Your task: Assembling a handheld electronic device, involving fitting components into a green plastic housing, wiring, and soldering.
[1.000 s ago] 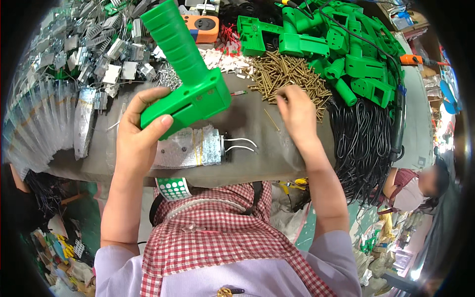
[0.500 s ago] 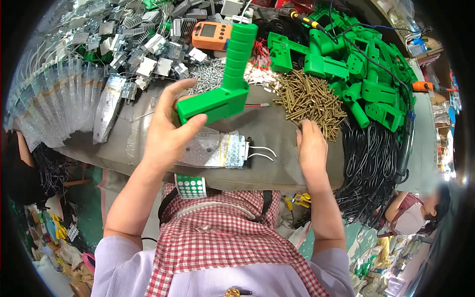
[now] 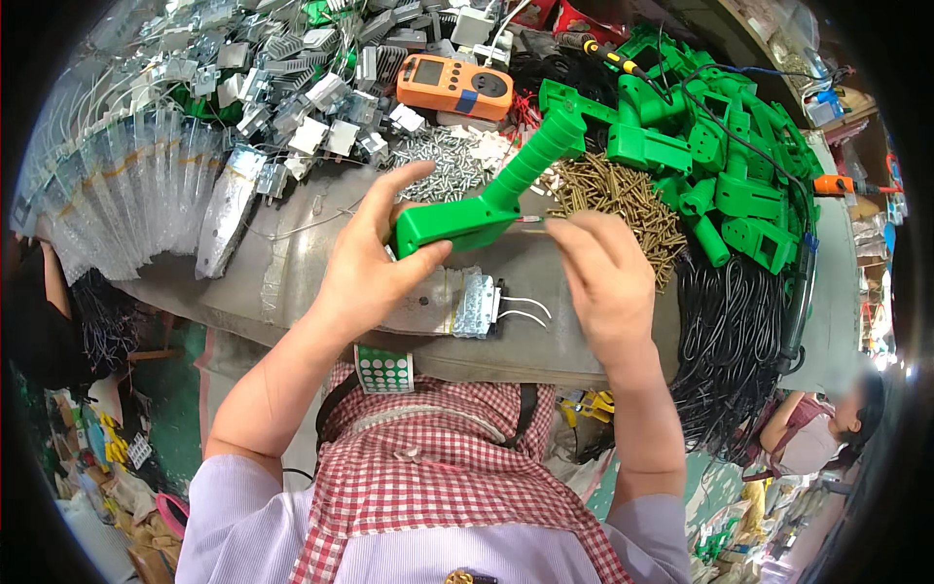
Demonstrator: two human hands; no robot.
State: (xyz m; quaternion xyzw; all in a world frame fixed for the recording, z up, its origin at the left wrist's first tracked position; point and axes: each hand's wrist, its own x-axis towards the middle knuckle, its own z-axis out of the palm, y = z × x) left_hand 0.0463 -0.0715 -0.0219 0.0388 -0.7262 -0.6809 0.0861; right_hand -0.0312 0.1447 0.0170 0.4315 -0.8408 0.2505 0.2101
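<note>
A green plastic housing with a ribbed handle [image 3: 467, 219] is gripped in my left hand [image 3: 365, 263], thumb in front and fingers behind; its handle tilts up to the right. My right hand [image 3: 613, 282] is beside the housing's right end, its fingertips pinched together. A small wire end [image 3: 528, 220] shows between those fingertips and the housing; whether the fingers hold it or something else is too small to tell. Below the housing lies a bubble-wrapped metal part [image 3: 474, 306] with two white wires. Behind my right hand spreads a heap of brass-coloured screws [image 3: 623, 195].
Silver screws [image 3: 438, 165] and an orange meter [image 3: 454, 86] sit at the back. Green housings [image 3: 739, 156] pile up at the right, above black cables [image 3: 725, 350]. Wrapped strips [image 3: 136, 195] and metal parts fill the left. A sticker roll [image 3: 384, 370] hangs at the front edge.
My right hand has come from the brass screws leftward to the housing, its fingertips now pinched. The housing has shifted right, and its handle has tipped from nearly upright toward the right.
</note>
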